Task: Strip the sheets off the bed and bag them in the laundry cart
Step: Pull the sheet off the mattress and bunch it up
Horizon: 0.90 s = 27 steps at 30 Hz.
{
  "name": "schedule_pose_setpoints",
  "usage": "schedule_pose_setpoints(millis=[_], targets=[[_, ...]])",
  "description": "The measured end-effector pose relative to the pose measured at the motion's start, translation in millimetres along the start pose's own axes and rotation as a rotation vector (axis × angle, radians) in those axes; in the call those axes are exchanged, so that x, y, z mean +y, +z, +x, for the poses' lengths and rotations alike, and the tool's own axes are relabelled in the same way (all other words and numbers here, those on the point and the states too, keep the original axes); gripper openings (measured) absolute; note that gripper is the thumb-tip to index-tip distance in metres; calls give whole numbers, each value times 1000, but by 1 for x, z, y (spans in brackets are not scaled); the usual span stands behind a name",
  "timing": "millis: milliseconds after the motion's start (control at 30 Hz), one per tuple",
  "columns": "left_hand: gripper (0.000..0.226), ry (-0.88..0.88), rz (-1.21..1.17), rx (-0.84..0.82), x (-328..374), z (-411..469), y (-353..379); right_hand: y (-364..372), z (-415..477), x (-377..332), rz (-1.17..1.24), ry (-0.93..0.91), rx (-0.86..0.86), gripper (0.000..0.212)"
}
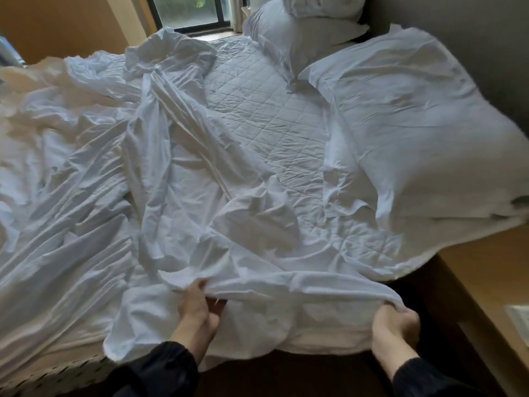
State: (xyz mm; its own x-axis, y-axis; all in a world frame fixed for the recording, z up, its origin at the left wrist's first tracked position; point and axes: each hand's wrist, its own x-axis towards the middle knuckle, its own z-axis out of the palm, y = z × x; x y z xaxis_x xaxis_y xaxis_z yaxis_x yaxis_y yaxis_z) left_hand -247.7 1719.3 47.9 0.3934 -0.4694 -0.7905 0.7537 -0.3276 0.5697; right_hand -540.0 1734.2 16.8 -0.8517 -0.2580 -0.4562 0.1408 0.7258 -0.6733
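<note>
Dark sleeves (160, 368) were seen at the bottom edge, one on each forearm, above a dark floor (286, 373). Both hands were placed at the near side of the bed (57, 376). The left hand (197, 308) was closed around a fold of the white sheet (171, 196), with the fingers tucked beneath the cloth and the thumb laid over it. The right hand (395, 325) was clenched into a fist on the same hem, farther along toward the headboard end, and cloth was bunched at its knuckles. Between the two hands the hem was held up as a sagging band, and below it the sheet hung over the mattress edge.

From the hands the sheet was spread away across the bed in heavy creases, and it was heaped in loose ridges toward the left and the far side. Beyond the hands, in the middle of the bed, a quilted mattress pad (266, 118) was left uncovered. A large white pillow (415, 124) was laid to the right of the pad, well apart from the right hand, and more pillows (300, 32) were stacked at the far corner. A window (189, 10) was set behind the bed, and a wooden counter (486, 267) was seen beside the bed on the right.
</note>
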Motion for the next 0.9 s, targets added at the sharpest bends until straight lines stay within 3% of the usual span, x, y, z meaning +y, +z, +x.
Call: schedule_pose_setpoints(millis=[133, 200, 333, 433, 533, 667, 800, 900], targets=[[49, 70, 1, 10, 20, 17, -9, 10, -28, -10, -334, -386, -185, 55], [49, 97, 19, 54, 25, 21, -17, 25, -44, -16, -447, -560, -287, 54], [44, 192, 189, 237, 41, 37, -36, 60, -77, -32, -464, -690, -565, 43], [57, 408, 563, 230, 52, 40, -41, 85, -100, -45, -470, -734, -695, 43], [64, 583, 793, 88, 66, 51, -39, 112, -116, -58, -493, -771, -736, 46], [49, 734, 1040, -100, 76, 70, -21, 148, -126, -67, -451, -782, -788, 51], [50, 716, 1163, -244, 77, 86, 16, 182, -125, -75, -438, -891, -749, 50], [58, 730, 1228, -316, 77, 101, 56, 209, -117, -101, -402, -1004, -591, 40]])
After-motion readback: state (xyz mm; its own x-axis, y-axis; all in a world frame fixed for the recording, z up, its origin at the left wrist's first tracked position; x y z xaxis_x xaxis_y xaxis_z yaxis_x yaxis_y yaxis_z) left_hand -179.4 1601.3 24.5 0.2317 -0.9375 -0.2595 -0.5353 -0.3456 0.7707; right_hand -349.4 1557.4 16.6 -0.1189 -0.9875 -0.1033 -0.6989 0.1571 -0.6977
